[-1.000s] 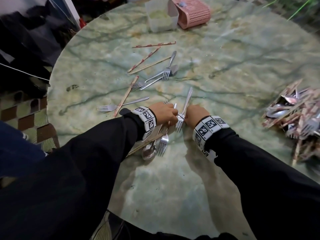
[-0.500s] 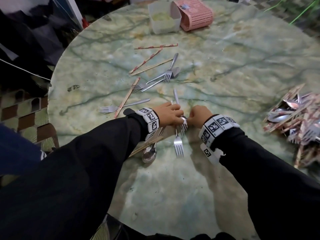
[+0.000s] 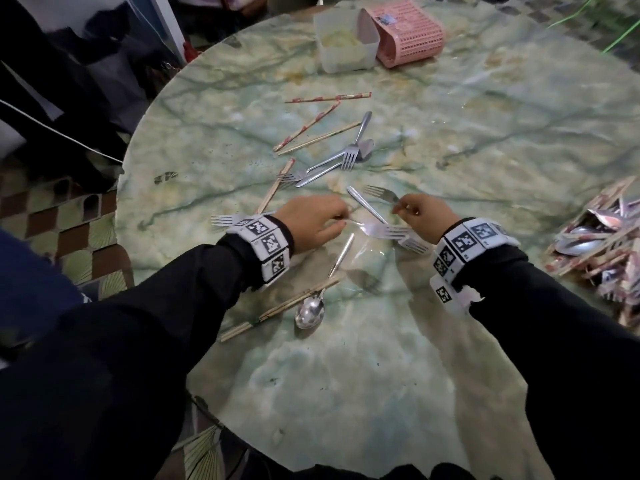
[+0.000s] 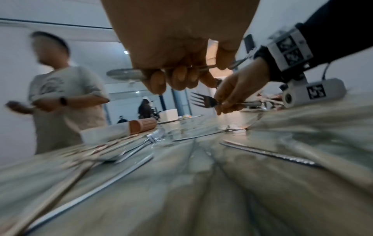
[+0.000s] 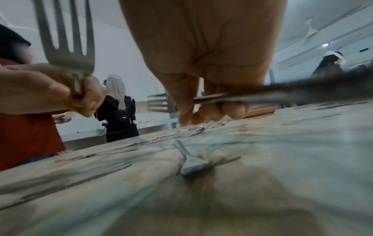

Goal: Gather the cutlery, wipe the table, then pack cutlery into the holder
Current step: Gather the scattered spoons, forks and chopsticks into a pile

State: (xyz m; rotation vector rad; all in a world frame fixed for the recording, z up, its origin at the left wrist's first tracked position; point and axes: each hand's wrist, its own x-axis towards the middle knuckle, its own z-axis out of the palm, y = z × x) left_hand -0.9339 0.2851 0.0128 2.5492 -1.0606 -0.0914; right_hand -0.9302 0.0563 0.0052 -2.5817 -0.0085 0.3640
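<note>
Over the green marble table (image 3: 485,140), my left hand (image 3: 325,223) grips a fork (image 3: 384,231) by the handle, with the tines toward my right wrist. My right hand (image 3: 412,210) pinches a second fork (image 3: 379,195), its tines pointing left. A third fork (image 3: 367,206) lies flat on the table between the hands. In the left wrist view the left hand (image 4: 177,76) curls round a metal handle (image 4: 125,74). In the right wrist view the right hand (image 5: 201,105) holds its fork (image 5: 157,102) above the lying fork (image 5: 191,162). The pink holder (image 3: 408,32) lies on its side at the far edge.
A spoon (image 3: 310,311) and chopsticks (image 3: 284,306) lie near my left forearm, and a fork (image 3: 225,220) lies beyond the left wrist. More forks (image 3: 332,164) and chopsticks (image 3: 308,124) are scattered further back. A white tub (image 3: 346,39) stands beside the holder. A cutlery pile (image 3: 602,244) sits at the right edge.
My hands, close together over the forks before, have drawn apart. The right hand's fork now points its tines left, and one fork lies on the table between the hands.
</note>
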